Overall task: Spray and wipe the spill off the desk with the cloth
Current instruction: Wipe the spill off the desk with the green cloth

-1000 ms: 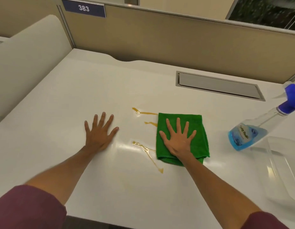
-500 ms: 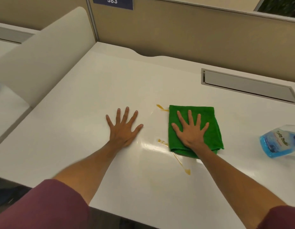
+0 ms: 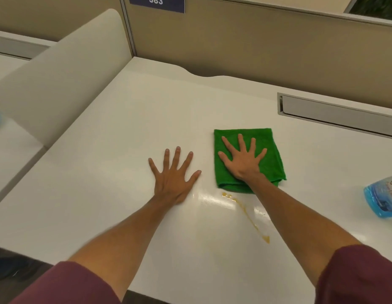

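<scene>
1. Head view: the right hand [image 3: 243, 164] lay flat on the green cloth [image 3: 270, 154], palm down, its fingers [image 3: 240, 142] spread wide and released, grasping nothing, only pressing on the fabric.
2. The cloth was folded into a rough square on the white counter [image 3: 116, 167]; the fingers pointed toward its far edge, and cloth showed past every fingertip and on both sides of the hand.
3. The wrist crossed the cloth's near edge, which was rumpled there.
4. The left hand [image 3: 172, 179] rested flat on the bare counter just beside the cloth, apart from it, fingers likewise splayed and released, holding nothing.
5. An amber spill [image 3: 247, 213] ran as a thin streak from just below the cloth's near edge toward the person, ending in a small drop beside the right forearm.
6. A wet sheen lay on the counter between the two forearms.
7. The bottle [image 3: 381, 198], holding blue liquid, lay at the right edge, well apart from the cloth and only partly in view.
8. Maroon sleeves [image 3: 65, 286] covered both upper arms.
</scene>
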Available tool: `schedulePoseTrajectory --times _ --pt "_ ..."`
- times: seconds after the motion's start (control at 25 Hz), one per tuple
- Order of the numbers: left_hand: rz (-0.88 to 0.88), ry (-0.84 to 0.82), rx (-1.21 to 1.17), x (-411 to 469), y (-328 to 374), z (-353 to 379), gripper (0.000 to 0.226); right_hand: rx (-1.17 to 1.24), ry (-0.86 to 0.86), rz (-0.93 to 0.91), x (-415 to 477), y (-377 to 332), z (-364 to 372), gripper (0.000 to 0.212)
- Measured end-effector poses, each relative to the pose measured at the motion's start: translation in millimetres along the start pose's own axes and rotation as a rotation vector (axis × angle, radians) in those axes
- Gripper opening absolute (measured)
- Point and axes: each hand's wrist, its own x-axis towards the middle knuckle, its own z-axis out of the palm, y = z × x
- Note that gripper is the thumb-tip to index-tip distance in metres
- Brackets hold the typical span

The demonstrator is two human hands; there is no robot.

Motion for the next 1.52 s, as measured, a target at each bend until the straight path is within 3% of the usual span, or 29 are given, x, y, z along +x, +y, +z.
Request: schedulePoseTrajectory --times 0.2,0.32,0.48,0.68,0.84,1.04,1.2,1.36,1.52 --pt "0.004 -0.018 0.003 -1 2 -4 0.068 -0.114 0.077 -0.194 -63 7 19 0.061" --pt "0.008 -0.012 0.001 -3 2 -4 0.069 -0.107 0.081 -0.096 -77 34 15 0.062" --pt "0.01 -0.026 0.005 -1 1 -4 0.072 -0.038 0.05 0.013 -66 9 14 0.063" --pt "0.017 -0.033 -0.025 -2 0 -4 0.077 -0.027 0.083 -0.047 -103 -31 31 0.065" --pt "0.024 -0.046 -0.022 -3 0 -3 0.078 -0.062 0.148 -0.097 -163 -19 45 0.064" --pt "0.025 -0.023 -0.018 -4 -1 -1 0.08 -0.075 0.143 0.081 -192 44 35 0.066" --pt "0.024 -0.017 -0.012 -6 1 -4 0.078 0.005 0.101 0.229 -175 21 33 0.068" --pt "0.034 -0.045 -0.012 -5 0 -4 0.079 -0.017 0.123 0.083 -183 -29 48 0.068" --pt "0.03 -0.055 -0.004 -6 -1 -4 0.078 -0.053 0.164 0.025 -211 8 50 0.067"
